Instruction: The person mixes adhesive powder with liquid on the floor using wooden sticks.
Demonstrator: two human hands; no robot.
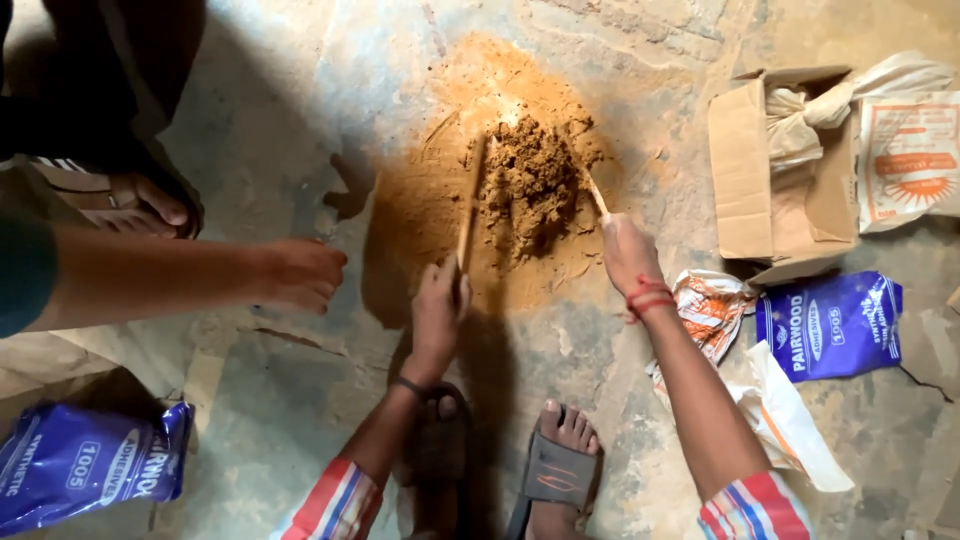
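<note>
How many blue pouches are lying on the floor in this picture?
2. One blue pouch lies at the bottom left; the other blue pouch lies at the right, below the cardboard box. More may be out of view.

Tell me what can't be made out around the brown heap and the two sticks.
- Head view: right stick, its tip buried in the brown heap.
- Right hand covers the stick's lower end.
- Cardboard box: contents hidden by crumpled paper.
- Blue pouch, cut off by the left edge.

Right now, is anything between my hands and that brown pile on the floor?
Nothing visible is in the way. The left hand and right hand each hold a stick that already reaches the pile. Another person's hand hangs off to the left, apart from the pile.
</note>
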